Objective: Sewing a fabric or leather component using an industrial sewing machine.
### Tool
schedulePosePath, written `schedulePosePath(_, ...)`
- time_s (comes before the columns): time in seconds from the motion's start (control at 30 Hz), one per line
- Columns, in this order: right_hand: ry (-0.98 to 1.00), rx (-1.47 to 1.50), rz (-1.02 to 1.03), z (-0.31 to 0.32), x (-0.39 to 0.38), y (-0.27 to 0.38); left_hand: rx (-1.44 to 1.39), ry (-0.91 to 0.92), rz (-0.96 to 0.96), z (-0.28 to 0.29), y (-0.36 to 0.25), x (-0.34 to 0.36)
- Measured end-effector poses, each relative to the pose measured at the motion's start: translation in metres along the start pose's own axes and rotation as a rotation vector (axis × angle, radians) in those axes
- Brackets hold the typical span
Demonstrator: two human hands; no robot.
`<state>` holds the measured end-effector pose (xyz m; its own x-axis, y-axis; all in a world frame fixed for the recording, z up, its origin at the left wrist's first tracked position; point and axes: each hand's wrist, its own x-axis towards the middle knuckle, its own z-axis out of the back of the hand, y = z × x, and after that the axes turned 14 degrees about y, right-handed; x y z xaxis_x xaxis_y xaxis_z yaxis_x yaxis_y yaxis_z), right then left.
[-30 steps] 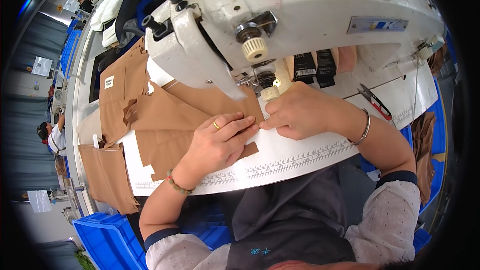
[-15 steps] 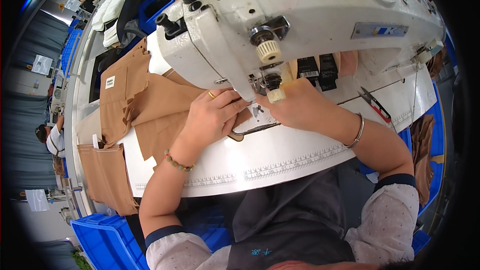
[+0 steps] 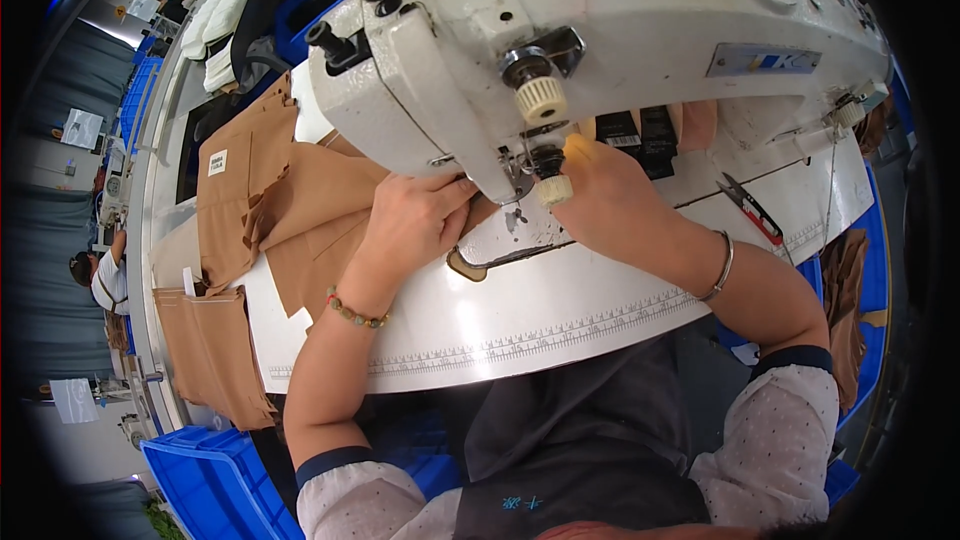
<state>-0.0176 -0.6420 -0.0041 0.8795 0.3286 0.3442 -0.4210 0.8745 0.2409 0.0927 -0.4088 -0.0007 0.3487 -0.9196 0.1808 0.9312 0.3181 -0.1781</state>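
Observation:
A white sewing machine arches over a white work surface with printed rulers. My left hand, wearing a bead bracelet, pinches brown fabric just left of the presser foot area, its fingertips partly under the machine head. My right hand, with a metal bangle, reaches to the right side of the needle area; its fingertips are hidden behind a cream knob, so I cannot tell what they touch. Red-handled snips lie to the right of it.
More brown pieces lie at the left. Black labels sit behind my right hand. Blue bins stand low at the left and right. A co-worker in a white top is at the far left.
Both hands have moved up and away from me toward the needle, drawing the fabric under the machine head and uncovering the plate area in front of it.

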Motion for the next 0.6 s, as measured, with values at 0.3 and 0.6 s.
schedulePosePath(0.3, 0.023, -0.235, -0.097, -0.011, -0.007, -0.018, 0.011, 0.000, 0.003, 0.001, -0.003, 0.002)
schedulePosePath(0.6, 0.209, -0.237, 0.016, 0.012, -0.011, -0.008, -0.045, 0.075, 0.066, 0.014, -0.006, 0.002)
